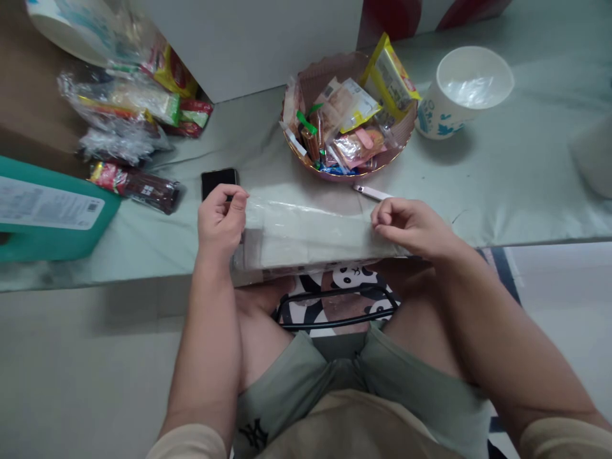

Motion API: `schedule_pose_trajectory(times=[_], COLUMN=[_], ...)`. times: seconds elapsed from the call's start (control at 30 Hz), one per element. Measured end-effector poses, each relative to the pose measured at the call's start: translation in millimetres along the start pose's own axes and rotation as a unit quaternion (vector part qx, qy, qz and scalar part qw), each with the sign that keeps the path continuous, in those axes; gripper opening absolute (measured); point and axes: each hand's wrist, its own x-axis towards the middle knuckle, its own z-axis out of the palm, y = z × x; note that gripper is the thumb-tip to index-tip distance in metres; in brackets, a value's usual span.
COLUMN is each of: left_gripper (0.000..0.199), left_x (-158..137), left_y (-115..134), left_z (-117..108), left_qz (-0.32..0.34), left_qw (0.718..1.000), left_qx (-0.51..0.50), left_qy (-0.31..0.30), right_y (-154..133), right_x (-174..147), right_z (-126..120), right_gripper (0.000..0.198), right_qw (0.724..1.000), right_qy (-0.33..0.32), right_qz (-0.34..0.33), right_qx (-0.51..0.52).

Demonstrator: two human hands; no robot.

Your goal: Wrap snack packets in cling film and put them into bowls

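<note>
A clear plastic bag (315,236) with a pale, whitish layer is stretched flat between my two hands at the table's front edge. My left hand (222,220) pinches its left end between thumb and fingers. At the other end my right hand (406,222) has its fingers curled in a pinch on the bag's upper right part. Just behind my left hand lies a dark phone (218,178), partly covered by the fingers. A slim, pale pink and white tool (371,192), its kind unclear, rests on the cloth close to my right hand.
Beyond the bag stands a pink, gold-rimmed bowl (329,65) full of wrapped snacks. Right of it is a white paper tub (437,118) with crinkled plastic inside. On the left are snack packets (148,102), a dark brown wrapped item (150,190) and a teal container (108,210).
</note>
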Motion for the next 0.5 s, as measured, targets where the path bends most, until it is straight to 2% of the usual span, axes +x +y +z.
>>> schedule_pose_trajectory(times=[0.13, 0.23, 0.33, 0.5], left_gripper=[0.041, 0.044, 0.045, 0.049], left_x=[1, 2, 3, 1], left_y=[-2, -2, 0, 6], left_z=[-1, -1, -1, -2], left_qz=[-0.01, -0.015, -0.019, -0.021], left_qw=[1.0, 1.0, 0.999, 0.998], left_qx=[0.009, 0.016, 0.025, 0.062], left_qy=[-0.013, -0.006, -0.007, -0.025], right_y=[1, 0, 0, 3], right_x=[-1, -3, -3, -4], right_z=[-3, -4, -6, -11], right_gripper=[0.037, 0.024, 0.019, 0.023], right_qw=[0.998, 0.997, 0.994, 0.99], right_qy=[0.052, 0.034, -0.001, -0.017], right_qz=[-0.036, 0.035, 0.105, 0.127], right_qx=[0.021, 0.058, 0.026, -0.063])
